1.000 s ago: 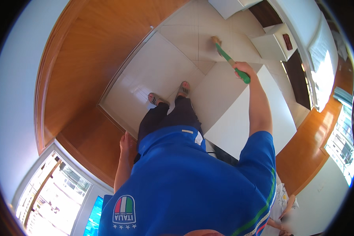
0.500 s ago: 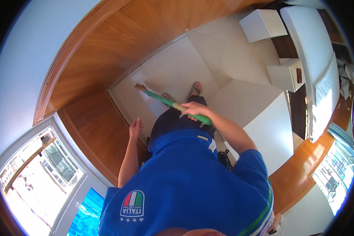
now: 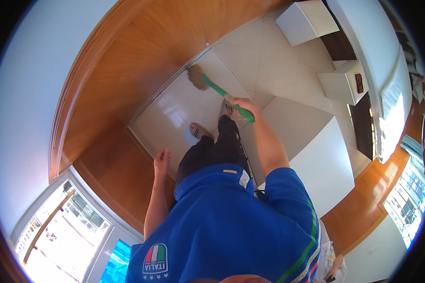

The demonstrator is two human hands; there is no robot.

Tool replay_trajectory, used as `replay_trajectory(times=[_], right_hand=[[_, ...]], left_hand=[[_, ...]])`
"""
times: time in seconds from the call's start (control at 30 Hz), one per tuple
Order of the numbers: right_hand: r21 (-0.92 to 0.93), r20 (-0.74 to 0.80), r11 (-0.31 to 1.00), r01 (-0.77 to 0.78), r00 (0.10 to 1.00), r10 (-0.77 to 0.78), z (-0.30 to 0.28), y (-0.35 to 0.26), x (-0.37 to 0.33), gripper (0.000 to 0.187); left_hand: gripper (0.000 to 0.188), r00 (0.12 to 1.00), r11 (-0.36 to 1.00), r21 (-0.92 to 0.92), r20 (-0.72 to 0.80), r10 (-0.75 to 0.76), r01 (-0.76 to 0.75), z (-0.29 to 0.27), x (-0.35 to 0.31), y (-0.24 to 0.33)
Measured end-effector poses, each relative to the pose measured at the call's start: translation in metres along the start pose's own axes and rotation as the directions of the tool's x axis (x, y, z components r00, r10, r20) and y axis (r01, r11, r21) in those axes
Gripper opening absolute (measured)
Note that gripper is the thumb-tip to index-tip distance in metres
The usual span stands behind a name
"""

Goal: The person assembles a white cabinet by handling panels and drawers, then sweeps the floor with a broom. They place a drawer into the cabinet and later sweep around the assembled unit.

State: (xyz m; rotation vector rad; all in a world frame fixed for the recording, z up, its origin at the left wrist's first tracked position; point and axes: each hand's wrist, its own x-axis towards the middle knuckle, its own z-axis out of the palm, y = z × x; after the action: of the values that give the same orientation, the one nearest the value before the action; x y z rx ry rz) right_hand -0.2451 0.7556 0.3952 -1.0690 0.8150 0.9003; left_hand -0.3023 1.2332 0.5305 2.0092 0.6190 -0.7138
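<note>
My right hand (image 3: 243, 104) is closed round the green handle of a broom (image 3: 216, 87), near its butt end. The brown, bushy broom head (image 3: 197, 78) rests on the pale tiled floor (image 3: 167, 106), close against the foot of the wooden panelling. To the left of my body, my left hand (image 3: 162, 160) hangs in the air with nothing in it. Its fingers are loosely bent and apart from the broom. My two feet in sandals (image 3: 199, 130) stand on the tiles, behind the broom head.
Wooden panelling (image 3: 141, 52) lines the far and left sides. White box-shaped cabinets (image 3: 347, 85) stand at the right beside a bed-like white surface (image 3: 370, 35). A large white panel (image 3: 323, 165) is close on my right. At lower right, part of another person (image 3: 334, 269) shows.
The broom has swung right and away from me, its head now farther along the panelling. My right arm reaches farther forward. My feet are placed differently, and the view has shifted slightly.
</note>
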Motion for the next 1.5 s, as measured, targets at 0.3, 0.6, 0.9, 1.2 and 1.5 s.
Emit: replay_trajectory(times=[0.3, 0.6, 0.9, 1.2, 1.5], right_hand=[[0.239, -0.358, 0.955, 0.175, 0.93, -0.081, -0.129, 0.036, -0.112, 0.073], [0.029, -0.33, 0.995, 0.092, 0.941, -0.077, -0.034, 0.024, -0.183, 0.066], [-0.075, 0.015, 0.991, 0.111, 0.994, -0.11, 0.09, -0.036, -0.015, 0.038], [0.248, -0.373, 0.957, 0.152, 0.927, -0.051, -0.018, -0.061, -0.035, 0.04], [0.426, -0.63, 0.858, 0.288, 0.775, 0.053, -0.047, -0.02, -0.103, 0.067]], left_hand=[[0.033, 0.804, 0.762, 0.261, 0.256, 0.537, -0.592, 0.126, 0.033, 0.267], [0.024, 0.478, 0.375, 0.423, 0.169, 0.862, -0.825, 0.112, 0.062, 0.431], [0.024, 0.343, 0.194, 0.549, 0.182, 0.922, -0.813, 0.061, 0.104, 0.479], [0.031, 0.23, 0.118, 0.369, 0.277, 0.933, -0.922, 0.038, 0.122, 0.468], [0.03, 0.209, 0.121, 0.282, 0.308, 0.928, -0.952, 0.049, 0.127, 0.475]])
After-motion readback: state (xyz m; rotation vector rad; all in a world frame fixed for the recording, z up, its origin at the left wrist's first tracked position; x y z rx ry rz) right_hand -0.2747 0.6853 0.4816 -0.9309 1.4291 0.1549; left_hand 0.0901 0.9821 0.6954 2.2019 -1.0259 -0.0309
